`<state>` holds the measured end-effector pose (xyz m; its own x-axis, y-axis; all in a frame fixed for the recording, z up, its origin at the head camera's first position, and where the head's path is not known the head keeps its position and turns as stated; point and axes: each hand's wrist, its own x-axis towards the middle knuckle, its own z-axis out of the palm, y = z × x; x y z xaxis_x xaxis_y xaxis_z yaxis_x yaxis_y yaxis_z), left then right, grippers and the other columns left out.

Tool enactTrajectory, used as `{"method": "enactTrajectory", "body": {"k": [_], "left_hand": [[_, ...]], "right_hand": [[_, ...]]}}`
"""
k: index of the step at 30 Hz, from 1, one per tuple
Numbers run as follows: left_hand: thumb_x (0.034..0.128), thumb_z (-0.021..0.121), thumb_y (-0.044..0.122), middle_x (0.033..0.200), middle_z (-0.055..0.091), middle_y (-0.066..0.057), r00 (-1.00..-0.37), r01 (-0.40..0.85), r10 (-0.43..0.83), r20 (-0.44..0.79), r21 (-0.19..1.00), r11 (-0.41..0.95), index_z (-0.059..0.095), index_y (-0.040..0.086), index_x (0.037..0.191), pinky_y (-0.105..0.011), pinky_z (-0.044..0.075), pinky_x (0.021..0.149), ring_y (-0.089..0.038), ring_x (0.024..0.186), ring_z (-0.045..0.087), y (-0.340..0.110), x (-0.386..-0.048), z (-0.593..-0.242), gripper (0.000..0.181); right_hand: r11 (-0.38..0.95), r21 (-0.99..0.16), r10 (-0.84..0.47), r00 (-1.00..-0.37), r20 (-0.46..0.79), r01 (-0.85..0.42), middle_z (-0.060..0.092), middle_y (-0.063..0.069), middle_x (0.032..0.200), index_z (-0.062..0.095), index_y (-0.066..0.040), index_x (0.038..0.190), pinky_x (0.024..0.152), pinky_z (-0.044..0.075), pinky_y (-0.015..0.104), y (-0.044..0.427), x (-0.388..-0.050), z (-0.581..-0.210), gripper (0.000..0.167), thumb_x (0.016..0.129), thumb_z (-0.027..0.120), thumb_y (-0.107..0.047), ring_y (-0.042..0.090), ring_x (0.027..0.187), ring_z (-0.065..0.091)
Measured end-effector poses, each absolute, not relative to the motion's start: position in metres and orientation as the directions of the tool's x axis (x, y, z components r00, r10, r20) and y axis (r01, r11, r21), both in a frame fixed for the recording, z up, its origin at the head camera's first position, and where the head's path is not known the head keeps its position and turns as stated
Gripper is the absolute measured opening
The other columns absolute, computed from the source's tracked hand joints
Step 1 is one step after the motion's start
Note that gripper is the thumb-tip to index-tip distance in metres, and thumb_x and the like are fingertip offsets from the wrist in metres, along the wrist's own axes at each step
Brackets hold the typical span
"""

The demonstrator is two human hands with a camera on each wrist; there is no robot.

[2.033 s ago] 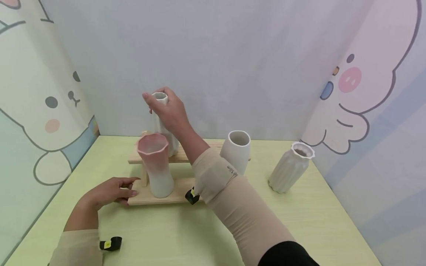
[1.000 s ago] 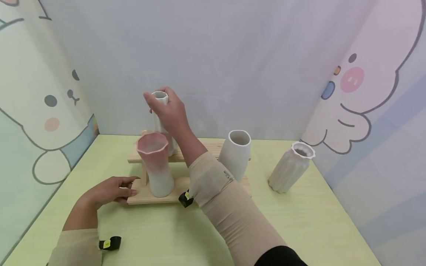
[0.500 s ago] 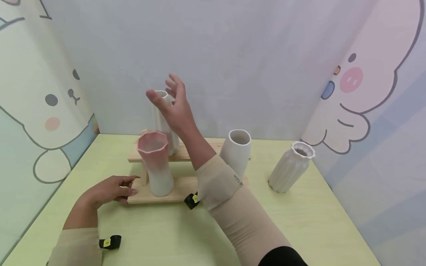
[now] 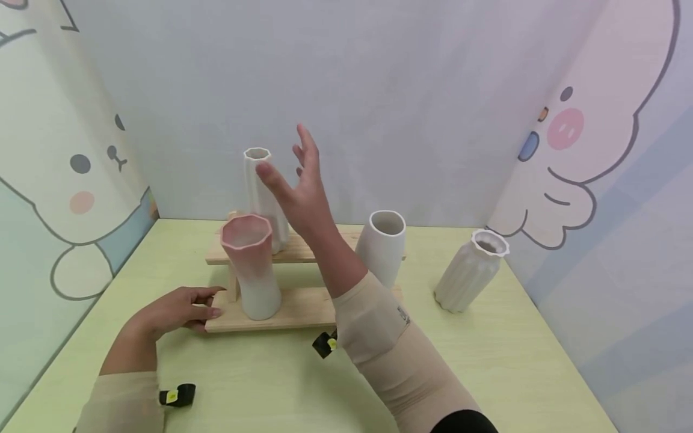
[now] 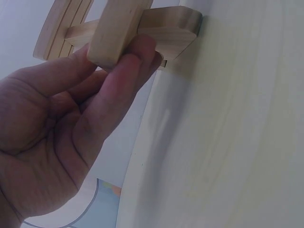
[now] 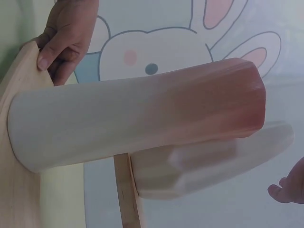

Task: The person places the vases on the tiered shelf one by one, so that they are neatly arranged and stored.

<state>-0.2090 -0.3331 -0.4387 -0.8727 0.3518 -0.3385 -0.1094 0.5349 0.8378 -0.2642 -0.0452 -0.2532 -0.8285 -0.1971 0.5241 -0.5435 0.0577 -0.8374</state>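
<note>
In the head view, you steady a two-tier wooden stand (image 4: 305, 308) with your left hand (image 4: 175, 313), its fingers and thumb closed on the left end of the lower shelf. Your right hand (image 4: 303, 195) is raised, fingers extended and thumb spread, just right of a tall white vase (image 4: 260, 193) standing upright on the far, upper shelf, at its left. Nearer, a pink-and-white vase (image 4: 253, 270) stands on the left of the lower shelf. A rounded white vase (image 4: 381, 245) rises on the right, its base hidden by your arm; a ribbed white vase (image 4: 468, 273) sits farther right on the table (image 4: 260, 379).

In the left wrist view, your thumb and fingers pinch the shelf's end from both faces.

In the right wrist view, the pink-and-white vase is in front of the tall one, and a gap separates your right fingertips (image 6: 279, 191) from both.
</note>
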Motion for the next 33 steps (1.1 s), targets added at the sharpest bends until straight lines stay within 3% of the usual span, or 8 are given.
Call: {"method": "enactTrajectory", "body": {"k": [4,7,12,20,26,33], "left_hand": [[0.092,0.069,0.031,0.092,0.046,-0.011,-0.868,-0.1,0.368,-0.333,0.844,0.526,0.04,0.0,0.147,-0.03,0.056,0.071,-0.017,0.08,0.062,-0.334,-0.209,-0.439,0.07],[0.092,0.069,0.031,0.093,0.046,-0.011,-0.868,-0.102,0.368,-0.334,0.845,0.525,0.039,0.0,0.148,-0.03,0.056,0.071,-0.017,0.08,0.063,-0.335,-0.21,-0.44,0.071],[0.092,0.069,0.031,0.093,0.047,-0.011,-0.866,-0.107,0.367,-0.339,0.843,0.527,0.038,-0.001,0.148,-0.03,0.055,0.071,-0.018,0.08,0.063,-0.334,-0.21,-0.44,0.071],[0.0927,0.069,0.029,0.093,0.046,-0.011,-0.868,-0.102,0.366,-0.336,0.841,0.531,0.038,-0.003,0.147,-0.03,0.056,0.072,-0.017,0.081,0.063,-0.334,-0.209,-0.438,0.07],[0.0935,0.068,0.029,0.09,0.048,-0.011,-0.865,-0.1,0.374,-0.334,0.846,0.524,0.039,-0.002,0.146,-0.031,0.056,0.072,-0.018,0.081,0.063,-0.334,-0.209,-0.439,0.068],[0.0931,0.068,0.03,0.089,0.049,-0.011,-0.865,-0.097,0.374,-0.334,0.844,0.528,0.041,0.0,0.145,-0.03,0.055,0.071,-0.018,0.08,0.064,-0.335,-0.21,-0.44,0.066]], "right_hand": [[0.04,-0.835,-0.235,-0.817,0.526,-0.549,0.012,-0.018,0.161,0.006,-0.038,0.156,0.117,0.028,0.045,-0.036,-0.257,-0.258,0.105,0.075,0.054,-0.084,0.009,0.147,0.023],[0.03,-0.835,-0.279,-0.807,0.521,-0.549,0.01,-0.015,0.162,0.003,-0.036,0.157,0.117,0.029,0.042,-0.026,-0.25,-0.261,0.111,0.072,0.053,-0.087,0.011,0.147,0.024],[0.03,-0.815,-0.342,-0.772,0.536,-0.579,0.012,-0.015,0.162,0.003,-0.036,0.156,0.116,0.029,0.039,-0.008,-0.238,-0.268,0.11,0.073,0.053,-0.086,0.01,0.147,0.026],[-0.003,-0.749,-0.42,-0.679,0.602,-0.662,0.014,-0.013,0.162,0.008,-0.027,0.157,0.116,0.03,0.041,0.022,-0.214,-0.28,0.103,0.081,0.054,-0.078,0.016,0.146,0.029],[-0.049,-0.749,-0.453,-0.653,0.607,-0.661,0.017,-0.003,0.163,0.01,-0.017,0.157,0.114,0.033,0.047,0.041,-0.207,-0.291,0.103,0.084,0.054,-0.074,0.024,0.145,0.032],[-0.202,-0.749,-0.484,-0.601,0.636,-0.631,0.02,0.01,0.162,0.005,-0.009,0.156,0.108,0.035,0.059,0.068,-0.196,-0.301,0.105,0.086,0.058,-0.067,0.04,0.142,0.034]]}}
